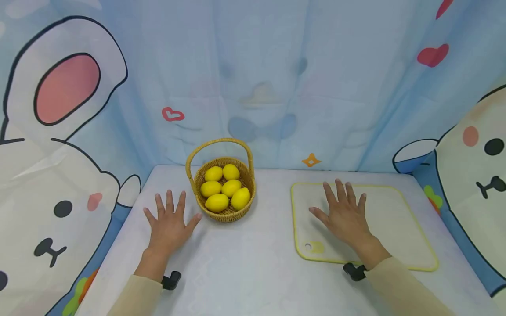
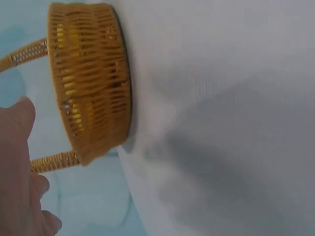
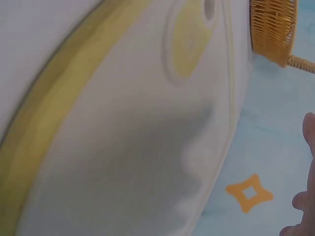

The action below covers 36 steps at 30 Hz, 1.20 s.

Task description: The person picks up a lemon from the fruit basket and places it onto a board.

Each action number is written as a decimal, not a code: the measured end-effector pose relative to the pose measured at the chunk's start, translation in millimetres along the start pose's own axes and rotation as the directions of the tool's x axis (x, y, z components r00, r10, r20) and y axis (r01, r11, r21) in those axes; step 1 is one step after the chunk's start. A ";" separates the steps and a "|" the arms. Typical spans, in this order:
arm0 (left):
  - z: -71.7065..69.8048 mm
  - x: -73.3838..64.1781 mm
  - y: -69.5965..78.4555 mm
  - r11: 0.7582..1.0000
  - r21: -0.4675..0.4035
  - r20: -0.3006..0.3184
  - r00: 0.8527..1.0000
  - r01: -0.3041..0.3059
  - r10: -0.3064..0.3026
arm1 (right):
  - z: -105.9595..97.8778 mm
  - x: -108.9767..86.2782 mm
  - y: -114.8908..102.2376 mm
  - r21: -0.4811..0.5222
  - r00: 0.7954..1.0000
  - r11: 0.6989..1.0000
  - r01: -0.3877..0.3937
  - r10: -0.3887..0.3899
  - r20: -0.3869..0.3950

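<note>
My left hand is spread with straight fingers over the table, its thumb pointing toward a wicker basket. Several yellow lemons lie inside that basket, whose arched handle stands upright. In the left wrist view the woven side of the basket shows just past the thumb, with bits of yellow through the gaps. On the right, my other hand hovers palm down with fingers spread above a white cutting board with a yellow rim. Its shadow falls on the board in the right wrist view. Neither hand holds anything.
The white table reaches back to a pale blue curtain printed with cartoon animals, hearts and a star. Space separates the basket at the left from the board at the right. A black wrist strap mount sits at the left wrist.
</note>
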State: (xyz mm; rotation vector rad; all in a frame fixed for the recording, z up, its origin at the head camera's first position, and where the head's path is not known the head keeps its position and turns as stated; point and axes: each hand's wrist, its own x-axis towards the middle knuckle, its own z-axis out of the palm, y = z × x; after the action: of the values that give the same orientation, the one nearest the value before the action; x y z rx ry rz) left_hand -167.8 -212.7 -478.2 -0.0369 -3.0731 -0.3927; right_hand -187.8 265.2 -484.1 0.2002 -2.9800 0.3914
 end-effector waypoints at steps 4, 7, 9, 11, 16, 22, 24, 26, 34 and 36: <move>7.0 -4.3 11.5 1.000 -0.021 0.010 1.000 -0.005 0.006 | 6.6 10.3 -15.2 0.003 0.999 0.999 0.032 -0.032 0.006; 13.1 -7.7 24.2 0.999 -0.047 0.015 1.000 -0.022 0.023 | 13.3 20.0 -34.0 -0.009 0.998 0.998 0.062 -0.062 0.017; 16.9 -9.7 33.0 0.997 -0.064 0.009 0.999 -0.043 0.044 | 18.6 26.4 -49.3 -0.016 0.995 0.996 0.090 -0.090 0.033; 20.0 -10.4 41.7 0.995 -0.082 0.010 0.998 -0.055 0.057 | 24.4 32.4 -67.4 -0.023 0.992 0.993 0.119 -0.117 0.046; 29.9 -8.3 56.9 0.990 -0.110 -0.002 0.996 -0.084 0.084 | 36.3 44.3 -112.4 -0.012 0.972 0.975 0.224 -0.222 0.080; 40.5 -4.4 64.5 0.988 -0.132 0.003 0.997 -0.080 0.081 | 50.1 54.8 -142.9 0.050 0.937 0.947 0.316 -0.320 0.136; 42.1 -3.8 64.7 0.989 -0.128 0.015 0.997 -0.068 0.070 | 53.9 56.6 -148.2 0.072 0.929 0.943 0.324 -0.332 0.162; 43.0 -3.7 64.3 0.991 -0.123 0.028 0.998 -0.056 0.059 | 57.3 57.1 -151.5 0.087 0.923 0.941 0.326 -0.337 0.185; 42.5 -3.5 59.4 0.988 -0.131 -0.007 0.997 -0.077 0.077 | 63.2 52.9 -158.0 0.067 0.920 0.945 0.320 -0.327 0.217; 41.8 -2.6 58.1 0.987 -0.130 -0.012 0.996 -0.094 0.093 | 61.2 50.6 -158.6 0.063 0.920 0.943 0.326 -0.331 0.211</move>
State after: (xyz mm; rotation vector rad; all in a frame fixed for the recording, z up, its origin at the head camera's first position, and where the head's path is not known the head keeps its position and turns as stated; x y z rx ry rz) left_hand -165.2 -146.0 -504.2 -0.1832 -3.0206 -0.5857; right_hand -220.8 91.4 -496.2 0.7839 -3.0679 0.3901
